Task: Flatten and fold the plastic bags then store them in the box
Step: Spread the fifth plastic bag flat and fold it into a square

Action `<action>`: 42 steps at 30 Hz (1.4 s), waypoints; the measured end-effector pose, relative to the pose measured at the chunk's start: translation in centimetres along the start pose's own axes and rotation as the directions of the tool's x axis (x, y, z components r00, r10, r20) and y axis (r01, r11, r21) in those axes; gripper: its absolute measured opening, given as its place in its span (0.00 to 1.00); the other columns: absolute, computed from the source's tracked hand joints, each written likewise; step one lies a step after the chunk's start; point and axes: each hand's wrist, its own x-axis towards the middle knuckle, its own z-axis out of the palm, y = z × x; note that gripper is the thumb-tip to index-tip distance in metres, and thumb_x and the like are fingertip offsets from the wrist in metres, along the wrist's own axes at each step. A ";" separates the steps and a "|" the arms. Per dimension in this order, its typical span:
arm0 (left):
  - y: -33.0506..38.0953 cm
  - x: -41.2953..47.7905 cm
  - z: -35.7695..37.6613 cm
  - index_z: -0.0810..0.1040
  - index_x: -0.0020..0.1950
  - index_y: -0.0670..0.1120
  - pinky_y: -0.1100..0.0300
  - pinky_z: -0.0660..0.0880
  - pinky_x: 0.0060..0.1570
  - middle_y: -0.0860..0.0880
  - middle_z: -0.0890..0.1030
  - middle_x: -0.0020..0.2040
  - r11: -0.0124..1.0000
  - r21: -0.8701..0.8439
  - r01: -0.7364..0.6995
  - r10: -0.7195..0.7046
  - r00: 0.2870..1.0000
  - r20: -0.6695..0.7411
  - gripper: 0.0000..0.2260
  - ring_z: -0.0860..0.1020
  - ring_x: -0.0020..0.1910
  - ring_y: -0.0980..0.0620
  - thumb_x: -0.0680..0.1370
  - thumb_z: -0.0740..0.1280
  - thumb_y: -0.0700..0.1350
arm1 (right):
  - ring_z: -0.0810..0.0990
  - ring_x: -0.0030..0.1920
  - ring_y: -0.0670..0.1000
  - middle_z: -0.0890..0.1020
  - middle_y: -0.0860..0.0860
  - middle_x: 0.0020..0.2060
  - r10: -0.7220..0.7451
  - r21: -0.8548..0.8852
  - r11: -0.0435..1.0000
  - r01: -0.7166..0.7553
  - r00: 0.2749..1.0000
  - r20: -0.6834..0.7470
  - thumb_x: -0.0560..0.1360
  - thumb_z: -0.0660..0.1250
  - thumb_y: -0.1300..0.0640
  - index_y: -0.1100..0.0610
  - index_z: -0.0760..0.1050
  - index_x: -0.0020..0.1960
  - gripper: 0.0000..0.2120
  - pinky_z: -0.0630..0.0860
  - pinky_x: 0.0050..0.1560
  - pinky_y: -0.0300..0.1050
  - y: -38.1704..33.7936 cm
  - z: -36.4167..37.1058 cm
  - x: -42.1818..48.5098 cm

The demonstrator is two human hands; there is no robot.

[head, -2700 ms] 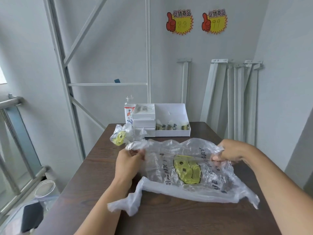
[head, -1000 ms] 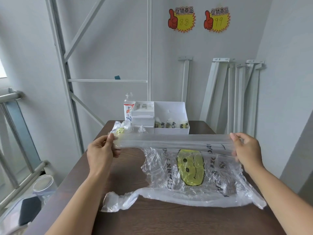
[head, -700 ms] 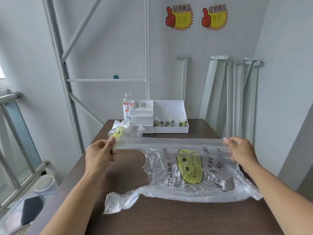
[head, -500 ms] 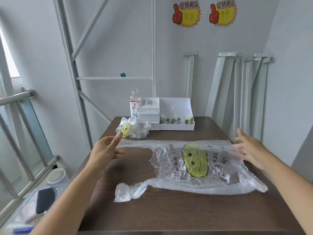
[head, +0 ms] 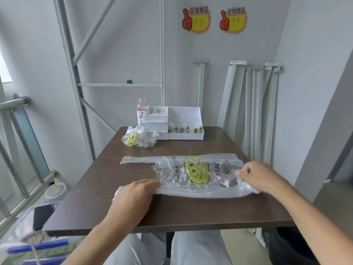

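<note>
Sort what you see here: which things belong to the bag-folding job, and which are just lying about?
Job: flat bag, touched by left hand and right hand; crumpled bag; white box holding folded bags; table.
Lying about: bottle; price signs; metal rails; clear jar.

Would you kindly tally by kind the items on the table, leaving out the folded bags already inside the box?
smiley-face plastic bags: 2 (flattened plastic bag, crumpled plastic bag)
white storage box: 1
labelled bottle: 1
Total: 4
</note>
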 end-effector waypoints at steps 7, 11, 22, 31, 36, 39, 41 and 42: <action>-5.6 -2.4 -1.5 0.89 0.53 0.54 0.55 0.83 0.30 0.56 0.89 0.49 0.990 0.137 -0.040 0.055 0.993 -0.109 0.23 0.88 0.42 0.49 0.65 0.79 0.31 | 0.82 0.30 0.52 0.80 0.54 0.41 0.094 0.278 0.959 -0.058 0.989 -0.117 0.87 0.59 0.50 0.57 0.71 0.53 0.11 0.71 0.29 0.44 -0.6 0.3 -1.4; -7.6 -3.6 -2.8 0.90 0.52 0.52 0.59 0.80 0.28 0.56 0.89 0.49 0.986 0.144 -0.082 0.106 0.981 -0.163 0.18 0.88 0.40 0.52 0.68 0.75 0.33 | 0.68 0.19 0.44 0.75 0.47 0.23 0.024 0.380 0.925 0.025 0.992 -0.124 0.86 0.63 0.50 0.56 0.75 0.52 0.10 0.65 0.23 0.39 -0.9 0.3 -1.3; -11.1 -4.6 -3.6 0.88 0.58 0.55 0.71 0.76 0.57 0.68 0.80 0.57 0.984 -0.031 -0.176 0.177 0.983 0.039 0.35 0.83 0.54 0.65 0.60 0.77 0.23 | 0.82 0.41 0.54 0.84 0.55 0.42 0.016 0.060 0.998 -0.010 0.994 -0.104 0.81 0.70 0.45 0.55 0.76 0.46 0.14 0.75 0.42 0.48 0.9 1.8 1.1; -11.3 -3.8 -3.6 0.88 0.60 0.54 0.76 0.66 0.67 0.61 0.83 0.61 0.987 -0.046 -0.153 0.156 0.984 0.085 0.38 0.80 0.61 0.64 0.59 0.74 0.20 | 0.77 0.31 0.52 0.80 0.58 0.37 0.107 0.048 0.993 -0.105 0.993 -0.040 0.82 0.70 0.46 0.62 0.74 0.45 0.19 0.69 0.36 0.48 3.2 0.6 0.1; -11.7 -3.9 -4.6 0.89 0.55 0.54 0.50 0.84 0.42 0.54 0.89 0.51 0.976 -0.039 0.213 -0.216 0.972 -0.088 0.29 0.88 0.42 0.44 0.67 0.72 0.23 | 0.77 0.34 0.54 0.80 0.53 0.40 0.146 0.307 0.938 -0.159 0.987 0.067 0.83 0.68 0.47 0.60 0.78 0.50 0.15 0.71 0.36 0.46 3.0 -1.1 -3.6; -7.5 -4.1 -5.0 0.90 0.54 0.49 0.48 0.83 0.43 0.48 0.89 0.51 0.976 -0.061 0.209 -0.218 0.931 -0.292 0.21 0.86 0.38 0.41 0.73 0.71 0.25 | 0.80 0.33 0.50 0.81 0.54 0.41 0.079 0.527 0.820 -0.224 0.956 0.284 0.83 0.66 0.44 0.55 0.77 0.58 0.15 0.76 0.31 0.41 -0.2 -1.5 -7.0; -3.8 -4.1 -4.8 0.89 0.54 0.49 0.60 0.81 0.52 0.55 0.88 0.51 0.976 -0.190 0.106 -0.156 0.950 -0.271 0.22 0.86 0.45 0.54 0.74 0.69 0.25 | 0.84 0.32 0.50 0.86 0.56 0.39 -0.027 0.421 0.896 -0.139 0.931 0.364 0.83 0.66 0.41 0.54 0.78 0.58 0.16 0.76 0.31 0.39 -2.1 -1.5 -8.4; -2.2 -4.0 -4.5 0.89 0.55 0.50 0.68 0.78 0.54 0.59 0.87 0.51 0.955 -0.284 0.081 -0.143 0.968 -0.205 0.22 0.85 0.49 0.62 0.75 0.68 0.25 | 0.83 0.30 0.50 0.87 0.57 0.37 -0.085 0.347 0.935 -0.068 0.909 0.408 0.82 0.66 0.38 0.56 0.81 0.54 0.20 0.75 0.31 0.38 -3.0 -1.8 -9.0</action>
